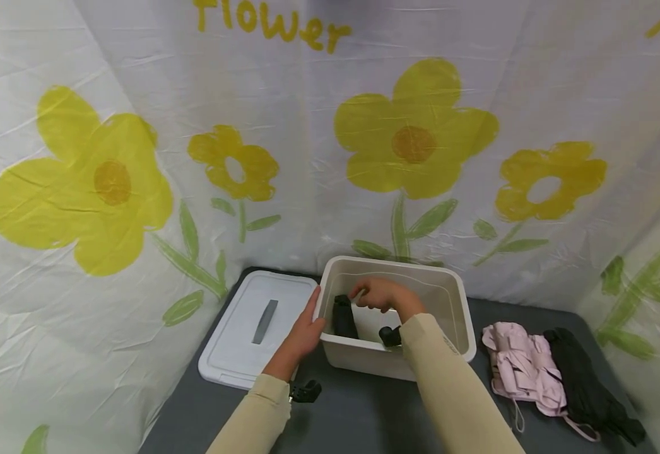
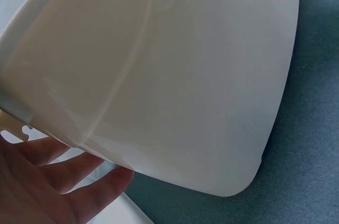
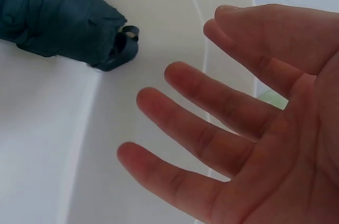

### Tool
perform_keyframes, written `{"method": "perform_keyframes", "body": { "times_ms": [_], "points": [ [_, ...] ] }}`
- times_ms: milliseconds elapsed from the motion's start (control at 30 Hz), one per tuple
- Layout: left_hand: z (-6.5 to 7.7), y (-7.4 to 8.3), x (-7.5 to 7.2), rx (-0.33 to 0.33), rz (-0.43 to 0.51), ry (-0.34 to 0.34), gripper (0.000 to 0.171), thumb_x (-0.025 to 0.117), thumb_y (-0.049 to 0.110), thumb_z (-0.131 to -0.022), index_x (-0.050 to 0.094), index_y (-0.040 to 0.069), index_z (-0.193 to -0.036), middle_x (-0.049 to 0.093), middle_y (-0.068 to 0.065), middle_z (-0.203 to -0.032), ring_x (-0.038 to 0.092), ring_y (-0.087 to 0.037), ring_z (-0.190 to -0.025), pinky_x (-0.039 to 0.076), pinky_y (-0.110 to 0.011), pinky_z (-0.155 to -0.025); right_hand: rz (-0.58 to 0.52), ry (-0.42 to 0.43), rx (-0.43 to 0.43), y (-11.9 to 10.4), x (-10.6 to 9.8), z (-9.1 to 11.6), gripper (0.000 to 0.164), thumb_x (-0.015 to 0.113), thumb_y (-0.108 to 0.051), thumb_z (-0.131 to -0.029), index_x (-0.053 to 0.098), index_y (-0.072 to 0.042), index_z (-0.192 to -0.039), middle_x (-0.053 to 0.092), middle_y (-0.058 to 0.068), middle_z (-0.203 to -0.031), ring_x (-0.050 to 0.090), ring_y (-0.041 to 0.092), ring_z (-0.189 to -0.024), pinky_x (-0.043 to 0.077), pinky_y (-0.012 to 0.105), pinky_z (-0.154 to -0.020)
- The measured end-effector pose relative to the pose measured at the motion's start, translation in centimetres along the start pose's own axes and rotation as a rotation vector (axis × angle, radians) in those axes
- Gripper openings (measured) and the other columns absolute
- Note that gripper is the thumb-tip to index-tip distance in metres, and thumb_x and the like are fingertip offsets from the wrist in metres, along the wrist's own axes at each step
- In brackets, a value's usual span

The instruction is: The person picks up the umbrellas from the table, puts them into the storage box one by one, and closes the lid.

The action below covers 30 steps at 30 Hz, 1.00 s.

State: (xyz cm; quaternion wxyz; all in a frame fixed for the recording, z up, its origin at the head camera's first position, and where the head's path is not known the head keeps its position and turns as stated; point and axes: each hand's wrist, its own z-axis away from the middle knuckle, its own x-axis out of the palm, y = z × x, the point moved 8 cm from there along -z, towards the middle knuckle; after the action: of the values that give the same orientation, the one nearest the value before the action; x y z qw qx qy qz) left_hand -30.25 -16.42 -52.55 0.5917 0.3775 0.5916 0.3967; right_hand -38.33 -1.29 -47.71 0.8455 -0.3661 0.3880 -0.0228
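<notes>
So the dark folded bundle [image 1: 344,320]'s sitting inside the off-white box [image 1: 364,362], over at its left end. Right hand [image 1: 383,295]'s just beside it, fingers loosely spread, holding nothing. Left hand [image 1: 305,334] touches the box's left side, fingers pretty straight. White lid [image 1: 241,356]'s to the left, pink bundle [image 1: 523,369] off right.
</notes>
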Motion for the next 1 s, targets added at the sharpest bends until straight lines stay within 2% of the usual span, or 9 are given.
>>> {"method": "perform_keyframes", "body": {
  "times_ms": [100,167,233,300,367,433,767,1000],
  "points": [
    [0.1,0.1,0.0,-0.006,0.002,0.003,0.072,0.040,0.010,-0.092,0.012,0.025,-0.157,0.021,-0.014,-0.161,0.031,-0.037,-0.141,0.030,-0.060,-0.109,0.004,0.019,-0.025,-0.1,-0.2,0.7,0.031,0.055,-0.014,-0.094,0.062,-0.014,-0.124,0.064,0.008,-0.102,0.036,0.012,-0.053,0.034,0.025,-0.048],
    [0.1,0.1,0.0,-0.010,-0.002,0.006,0.072,0.040,0.010,-0.092,0.012,0.026,-0.157,0.021,-0.014,-0.161,0.030,-0.037,-0.142,0.029,-0.061,-0.109,0.016,0.036,-0.043,-0.2,-0.4,1.3,0.031,0.056,-0.014,-0.094,0.062,-0.013,-0.124,0.065,0.010,-0.109,0.036,0.012,-0.052,0.035,0.026,-0.048],
    [0.1,0.0,0.0,-0.020,-0.003,0.006,0.073,0.040,0.011,-0.092,0.012,0.028,-0.157,0.020,-0.012,-0.161,0.030,-0.037,-0.142,0.029,-0.061,-0.109,0.054,0.066,-0.059,-0.3,-0.6,1.9,0.030,0.057,-0.016,-0.094,0.063,-0.015,-0.124,0.065,0.011,-0.119,0.050,0.012,-0.062,0.043,0.028,-0.056],
    [0.0,-0.1,-0.1,-0.018,-0.003,0.006,0.073,0.040,0.011,-0.091,0.012,0.029,-0.157,0.020,-0.012,-0.161,0.031,-0.037,-0.141,0.030,-0.061,-0.108,0.085,0.094,-0.078,-0.5,-0.8,2.4,0.030,0.058,-0.018,-0.094,0.063,-0.016,-0.124,0.064,0.013,-0.124,0.061,0.017,-0.081,0.049,0.034,-0.069],
    [0.0,-0.2,-0.1,-0.018,-0.003,0.006,0.073,0.040,0.012,-0.092,0.012,0.030,-0.157,0.020,-0.012,-0.161,0.032,-0.038,-0.141,0.031,-0.061,-0.107,0.111,0.119,-0.098,-0.6,-1.0,3.0,0.030,0.058,-0.018,-0.094,0.063,-0.016,-0.123,0.063,0.014,-0.126,0.063,0.023,-0.103,0.051,0.039,-0.082],
    [-0.1,-0.4,-0.1,-0.025,0.002,0.003,0.073,0.040,0.013,-0.092,0.011,0.031,-0.156,0.019,-0.011,-0.162,0.032,-0.037,-0.141,0.031,-0.061,-0.107,0.123,0.140,-0.117,-0.8,-1.2,3.6,0.030,0.059,-0.018,-0.093,0.063,-0.016,-0.123,0.063,0.015,-0.126,0.062,0.029,-0.112,0.050,0.042,-0.089],
    [-0.3,-0.5,0.1,-0.048,0.007,-0.006,0.072,0.039,0.015,-0.094,0.010,0.037,-0.155,0.017,-0.008,-0.162,0.030,-0.036,-0.142,0.030,-0.062,-0.107,0.153,0.215,-0.180,-1.1,-2.2,6.9,0.033,0.054,-0.018,-0.094,0.061,-0.013,-0.126,0.062,0.015,-0.126,0.060,0.032,-0.115,0.050,0.046,-0.090],
    [-0.3,-0.4,0.2,-0.035,0.017,-0.005,0.071,0.038,0.014,-0.094,0.010,0.032,-0.156,0.017,-0.011,-0.162,0.030,-0.037,-0.142,0.030,-0.062,-0.107,0.137,0.269,-0.178,-0.2,-2.4,9.1,0.034,0.053,-0.018,-0.097,0.059,-0.012,-0.129,0.061,0.015,-0.128,0.057,0.035,-0.118,0.049,0.049,-0.092]
  ]
}}
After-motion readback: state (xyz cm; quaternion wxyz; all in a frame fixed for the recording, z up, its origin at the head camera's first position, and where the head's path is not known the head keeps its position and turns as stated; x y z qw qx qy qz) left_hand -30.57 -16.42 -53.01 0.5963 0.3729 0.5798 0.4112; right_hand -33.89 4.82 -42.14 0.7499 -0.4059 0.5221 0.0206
